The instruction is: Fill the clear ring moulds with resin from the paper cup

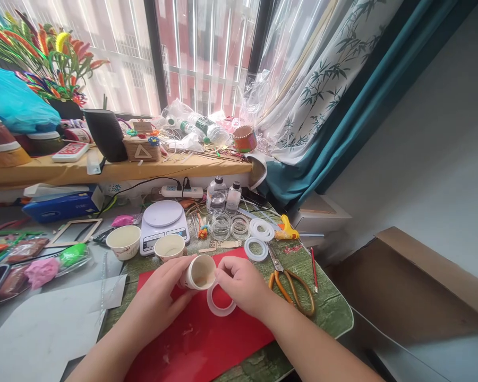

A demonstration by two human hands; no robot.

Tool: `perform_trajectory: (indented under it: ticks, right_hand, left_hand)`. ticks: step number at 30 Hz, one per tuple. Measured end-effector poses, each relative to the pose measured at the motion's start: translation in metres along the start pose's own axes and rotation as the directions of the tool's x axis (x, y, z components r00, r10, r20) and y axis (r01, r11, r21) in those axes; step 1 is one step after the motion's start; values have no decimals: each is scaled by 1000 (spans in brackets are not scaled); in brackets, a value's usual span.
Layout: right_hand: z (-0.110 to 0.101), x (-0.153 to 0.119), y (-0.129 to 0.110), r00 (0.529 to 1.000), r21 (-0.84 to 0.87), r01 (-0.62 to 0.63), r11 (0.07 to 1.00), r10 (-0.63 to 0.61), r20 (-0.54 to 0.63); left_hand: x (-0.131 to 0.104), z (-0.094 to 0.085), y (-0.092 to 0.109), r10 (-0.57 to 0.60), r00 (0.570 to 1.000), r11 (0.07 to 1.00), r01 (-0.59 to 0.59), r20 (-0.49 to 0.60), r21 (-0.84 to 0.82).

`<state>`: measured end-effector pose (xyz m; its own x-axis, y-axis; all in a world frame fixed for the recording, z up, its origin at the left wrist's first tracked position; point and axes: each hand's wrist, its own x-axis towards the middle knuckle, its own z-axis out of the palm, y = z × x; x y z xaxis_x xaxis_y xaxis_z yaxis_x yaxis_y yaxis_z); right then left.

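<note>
My left hand [159, 294] grips a small white paper cup [201, 272], tipped on its side with its mouth toward my right hand. My right hand [242, 284] pinches the cup's rim with thumb and fingertips. Directly below the cup, a white ring mould [219, 306] lies flat on a red mat [199, 339]; my right hand's fingers partly cover it. Whether anything is leaving the cup I cannot tell.
Two more paper cups [123, 241] [169, 246] stand beside a white kitchen scale [163, 223]. Orange-handled scissors [290, 284], other white rings [256, 248], two clear bottles [217, 193], a yellow glue gun [287, 228] and a cardboard box [414, 286] lie to the right.
</note>
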<state>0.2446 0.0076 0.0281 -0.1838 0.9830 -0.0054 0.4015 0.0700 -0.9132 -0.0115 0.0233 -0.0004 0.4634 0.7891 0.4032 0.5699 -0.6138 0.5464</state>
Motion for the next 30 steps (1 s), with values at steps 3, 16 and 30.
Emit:
perform_trajectory:
  ticks: [3,16,30]
  right_hand:
    - [1,1,5,999,85,-36,996,36,-5]
    - [-26,-6,14,999,-14,-16,1000,15,-51]
    - [-18,-29,32,958,-269,203,942,-134,252]
  left_hand:
    - [0,-1,2,-10,1000,1000,10,-8,-14]
    - [-1,-4,0,-124,983,990,114,-138,-78]
    - [1,-8,8,-233,950,962,195,-208,-189]
